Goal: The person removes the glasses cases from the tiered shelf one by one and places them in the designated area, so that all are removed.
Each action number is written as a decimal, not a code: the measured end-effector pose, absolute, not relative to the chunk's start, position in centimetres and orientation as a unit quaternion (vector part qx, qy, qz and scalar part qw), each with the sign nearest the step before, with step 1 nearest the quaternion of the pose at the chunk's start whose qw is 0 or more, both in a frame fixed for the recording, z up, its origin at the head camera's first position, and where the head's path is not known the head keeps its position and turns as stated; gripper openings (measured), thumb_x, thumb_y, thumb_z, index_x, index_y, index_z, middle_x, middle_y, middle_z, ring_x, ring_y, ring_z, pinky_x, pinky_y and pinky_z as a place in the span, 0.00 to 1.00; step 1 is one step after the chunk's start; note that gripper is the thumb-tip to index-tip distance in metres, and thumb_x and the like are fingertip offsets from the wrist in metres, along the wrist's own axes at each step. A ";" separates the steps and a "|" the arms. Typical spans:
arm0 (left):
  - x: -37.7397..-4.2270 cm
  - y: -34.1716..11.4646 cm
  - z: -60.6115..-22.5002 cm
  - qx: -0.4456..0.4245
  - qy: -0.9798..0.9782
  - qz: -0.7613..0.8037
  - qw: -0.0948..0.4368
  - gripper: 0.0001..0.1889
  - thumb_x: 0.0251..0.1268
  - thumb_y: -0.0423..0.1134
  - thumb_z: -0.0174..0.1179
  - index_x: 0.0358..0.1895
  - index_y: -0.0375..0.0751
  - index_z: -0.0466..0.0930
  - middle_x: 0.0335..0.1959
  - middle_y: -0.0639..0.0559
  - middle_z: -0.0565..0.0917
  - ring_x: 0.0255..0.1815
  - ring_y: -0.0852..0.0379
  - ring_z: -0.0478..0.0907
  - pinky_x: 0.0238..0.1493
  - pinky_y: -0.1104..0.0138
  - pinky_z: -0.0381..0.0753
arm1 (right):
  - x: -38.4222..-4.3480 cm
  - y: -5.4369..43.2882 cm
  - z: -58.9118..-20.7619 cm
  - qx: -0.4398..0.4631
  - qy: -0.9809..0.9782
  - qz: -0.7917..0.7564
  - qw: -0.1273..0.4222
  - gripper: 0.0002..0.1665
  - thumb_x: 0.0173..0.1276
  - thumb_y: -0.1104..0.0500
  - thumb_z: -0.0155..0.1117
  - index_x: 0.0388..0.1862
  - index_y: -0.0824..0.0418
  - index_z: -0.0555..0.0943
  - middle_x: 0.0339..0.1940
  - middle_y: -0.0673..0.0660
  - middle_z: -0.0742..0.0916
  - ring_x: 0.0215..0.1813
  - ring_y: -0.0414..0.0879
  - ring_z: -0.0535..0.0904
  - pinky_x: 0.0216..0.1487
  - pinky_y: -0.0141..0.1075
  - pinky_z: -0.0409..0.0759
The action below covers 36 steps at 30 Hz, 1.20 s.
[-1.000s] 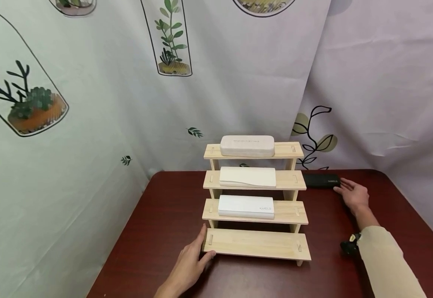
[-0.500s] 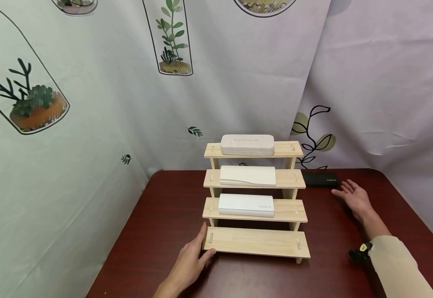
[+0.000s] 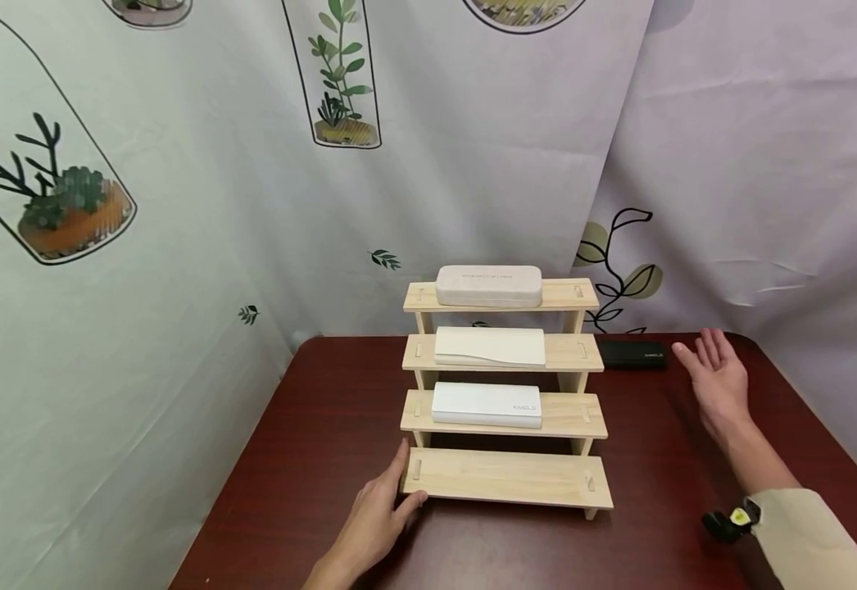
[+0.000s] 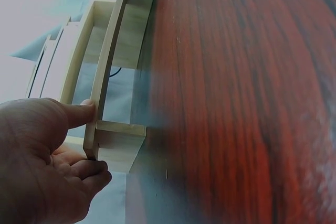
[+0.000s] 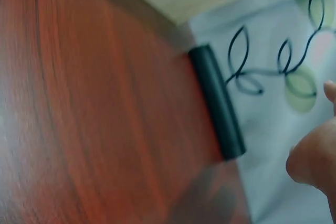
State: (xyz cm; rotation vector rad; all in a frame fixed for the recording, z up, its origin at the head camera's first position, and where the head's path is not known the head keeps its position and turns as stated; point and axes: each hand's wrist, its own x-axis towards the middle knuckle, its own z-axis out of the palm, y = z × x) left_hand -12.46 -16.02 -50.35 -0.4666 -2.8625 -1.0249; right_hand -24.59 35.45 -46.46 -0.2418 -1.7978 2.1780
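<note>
A four-tier wooden display stand (image 3: 508, 478) stands on the table. My left hand (image 3: 368, 520) grips the left end of its lowest shelf; in the left wrist view the thumb lies on the board and the other fingers curl at its end. On the upper shelves rest a pale rounded glasses case (image 3: 489, 286), a cream flap case (image 3: 490, 347) and a white case (image 3: 486, 405). A black glasses case (image 3: 631, 355) lies on the table behind the stand's right side. To its right, my right hand (image 3: 721, 385) is held apart from it, fingers extended, with nothing in it.
The dark red table (image 3: 310, 410) has rounded back corners. A white cloth backdrop (image 3: 473, 188) with printed plants hangs close behind and to both sides. A dark device (image 3: 727, 524) is strapped at the right wrist.
My right hand has drawn away from the black glasses case, moving right and turning palm up. The left hand keeps its grip on the stand, and the cases stay in place.
</note>
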 end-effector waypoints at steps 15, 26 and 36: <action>-12.6 -16.1 -50.2 -0.154 -0.930 -0.333 0.031 0.44 0.74 0.42 0.70 0.84 0.30 0.57 0.74 0.33 0.75 0.70 0.40 0.78 0.64 0.45 0.79 | -20.6 30.0 -42.4 0.073 -0.591 0.770 0.227 0.48 0.77 0.75 0.61 0.89 0.61 0.51 0.89 0.57 0.59 0.88 0.47 0.50 0.78 0.29 0.58; -12.8 -16.5 -49.6 -0.122 -0.926 -0.353 0.049 0.47 0.73 0.54 0.70 0.84 0.32 0.58 0.76 0.33 0.72 0.72 0.35 0.75 0.66 0.41 0.76 | -18.0 26.8 -42.3 0.150 -0.623 0.726 0.248 0.45 0.71 0.82 0.62 0.85 0.65 0.62 0.82 0.58 0.72 0.83 0.46 0.64 0.74 0.28 0.67; -13.7 -16.9 -48.4 -0.118 -0.921 -0.362 0.087 0.48 0.73 0.51 0.71 0.85 0.36 0.56 0.78 0.34 0.69 0.74 0.36 0.73 0.68 0.41 0.75 | -16.9 25.6 -43.3 0.179 -0.639 0.707 0.242 0.44 0.70 0.84 0.61 0.83 0.68 0.64 0.80 0.59 0.75 0.81 0.46 0.68 0.74 0.30 0.68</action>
